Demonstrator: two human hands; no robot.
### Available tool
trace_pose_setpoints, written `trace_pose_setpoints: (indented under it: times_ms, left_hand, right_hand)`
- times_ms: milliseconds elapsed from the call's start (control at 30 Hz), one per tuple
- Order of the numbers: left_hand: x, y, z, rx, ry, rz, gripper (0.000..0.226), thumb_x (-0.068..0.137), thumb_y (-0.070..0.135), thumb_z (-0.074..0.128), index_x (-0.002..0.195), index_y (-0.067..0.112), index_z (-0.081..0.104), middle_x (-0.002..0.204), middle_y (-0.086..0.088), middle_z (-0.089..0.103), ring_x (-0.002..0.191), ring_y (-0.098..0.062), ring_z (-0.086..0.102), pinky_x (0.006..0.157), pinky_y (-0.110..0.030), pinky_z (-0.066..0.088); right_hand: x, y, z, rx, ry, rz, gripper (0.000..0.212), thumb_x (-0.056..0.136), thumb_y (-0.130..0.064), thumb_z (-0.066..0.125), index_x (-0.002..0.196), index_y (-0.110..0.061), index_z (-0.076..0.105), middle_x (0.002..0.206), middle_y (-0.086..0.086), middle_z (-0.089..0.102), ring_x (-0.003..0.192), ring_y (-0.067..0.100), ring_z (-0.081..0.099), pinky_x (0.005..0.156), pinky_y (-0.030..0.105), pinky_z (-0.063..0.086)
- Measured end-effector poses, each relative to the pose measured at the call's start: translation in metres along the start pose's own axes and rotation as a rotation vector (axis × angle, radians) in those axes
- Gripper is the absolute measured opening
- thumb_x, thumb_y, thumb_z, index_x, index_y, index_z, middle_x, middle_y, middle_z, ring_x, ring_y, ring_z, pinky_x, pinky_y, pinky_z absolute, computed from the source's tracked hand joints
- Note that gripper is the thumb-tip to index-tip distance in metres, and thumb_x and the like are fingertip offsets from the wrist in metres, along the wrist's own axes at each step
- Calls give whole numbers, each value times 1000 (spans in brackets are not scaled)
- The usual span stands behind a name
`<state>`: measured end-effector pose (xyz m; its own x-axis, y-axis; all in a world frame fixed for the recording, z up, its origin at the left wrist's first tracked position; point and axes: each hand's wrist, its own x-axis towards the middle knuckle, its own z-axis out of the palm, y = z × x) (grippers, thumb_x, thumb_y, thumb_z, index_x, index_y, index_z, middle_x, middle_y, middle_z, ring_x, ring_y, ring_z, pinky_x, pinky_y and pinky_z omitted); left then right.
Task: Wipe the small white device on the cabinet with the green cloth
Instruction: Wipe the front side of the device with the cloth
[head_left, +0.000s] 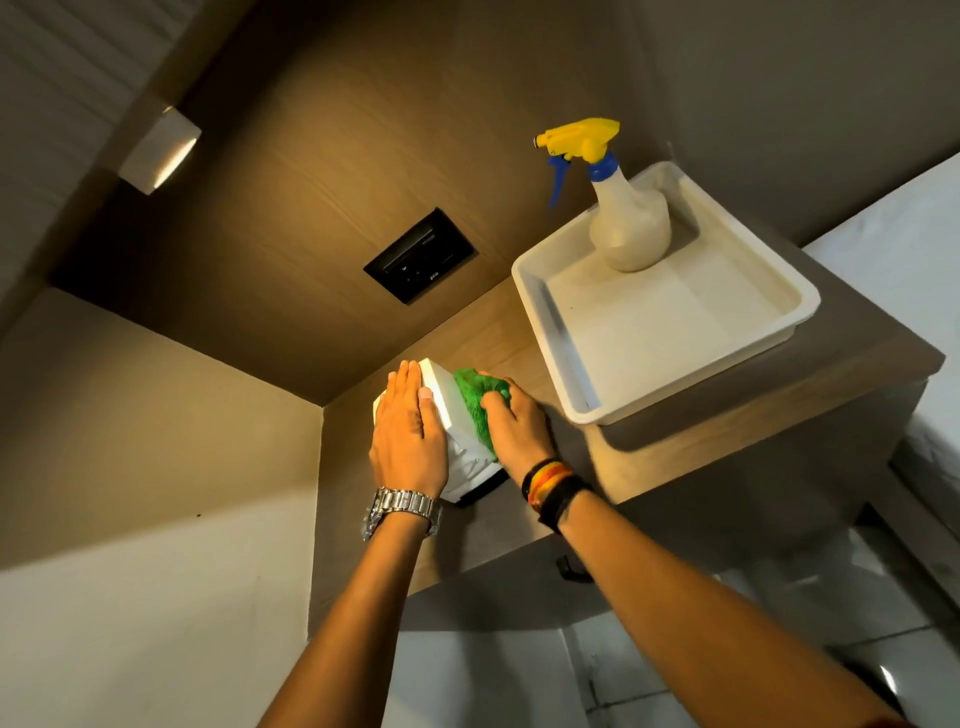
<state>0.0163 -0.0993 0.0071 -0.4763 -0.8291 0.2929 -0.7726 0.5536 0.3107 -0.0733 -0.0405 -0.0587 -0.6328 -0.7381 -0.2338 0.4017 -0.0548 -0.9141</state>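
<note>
The small white device (453, 415) stands on the wooden cabinet top (701, 431), close to the left wall corner. My left hand (408, 431) lies flat over its left and top faces, fingers stretched out, holding it steady. My right hand (517, 423) presses the bunched green cloth (475, 397) against the device's right face. A dark base or cord shows under the device's near end. Much of the device is hidden by both hands.
A white tray (670, 332) sits on the cabinet to the right, with a spray bottle (626, 223) with a yellow and blue trigger standing in its far corner. A black socket panel (421, 255) is set in the wooden wall behind. White bedding (909, 234) lies at the right.
</note>
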Motion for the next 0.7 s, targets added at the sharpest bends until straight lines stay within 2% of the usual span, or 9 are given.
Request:
trace_pose_setpoints:
  times_ms: [67,100,133,267,333,433,500,600,700]
  left_hand:
    - [1,1,0,-1,1,-2,48,106,33,34,152,21,40,160,0,38,149,-18,32,121,-44,29]
    - [0,1,-1,-4,-1,-3,49,105,35,32,152,21,40,160,0,38,149,-18,32,120,-45,30]
    - [0,1,0,-9,-3,-4,50,105,36,31,152,21,41,159,0,38,149,-19,33,120,-45,31]
    - [1,-1,0,-22,2,11,46,107,31,35,151,22,43,159,0,38,149,-18,32,120,-44,31]
    - [1,-1,1,-13,0,20,45,107,29,36,151,22,43,159,2,38,149,-17,32,120,-43,30]
    - [1,0,0,5,2,14,45,107,30,35,151,22,43,159,3,38,149,-16,31,121,-43,29]
    - [1,0,0,-1,2,12,46,107,30,35,151,22,43,159,3,38,149,-15,31,121,-42,28]
    - [1,1,1,-16,12,-5,46,107,32,34,152,22,42,159,2,39,148,-18,34,120,-44,31]
    - [-1,4,0,-30,22,-2,52,104,38,31,151,22,43,158,1,40,148,-19,35,120,-46,32]
  right_hand:
    - [20,-18,6,49,-30,68,37,83,-27,47,105,-14,72,100,7,75,91,26,67,78,32,56]
    - [25,-25,9,77,-56,58,35,84,-23,48,105,-13,73,101,8,76,91,25,67,74,29,55]
    - [26,-31,12,95,-86,22,35,87,-18,48,109,-14,74,107,6,76,95,23,68,76,26,54]
    - [-3,-33,8,109,-186,-155,45,94,-10,46,135,-19,64,139,-5,64,124,8,60,101,14,46]
    - [-28,-20,0,94,-195,-227,47,96,-12,45,140,-20,58,144,-8,59,130,1,54,103,8,42]
    - [-43,-6,-3,160,-151,-231,48,94,-16,44,138,-19,59,134,-11,63,121,-10,57,94,5,44]
    - [-26,-11,3,135,-111,-204,45,95,-16,43,135,-19,62,131,-7,66,117,-3,62,94,11,50]
    - [12,-31,13,116,-91,-112,40,94,-11,44,124,-16,70,123,2,72,110,17,67,96,28,55]
    - [21,-39,16,117,-112,-127,41,91,-9,45,119,-17,73,119,-1,75,107,15,68,94,24,53]
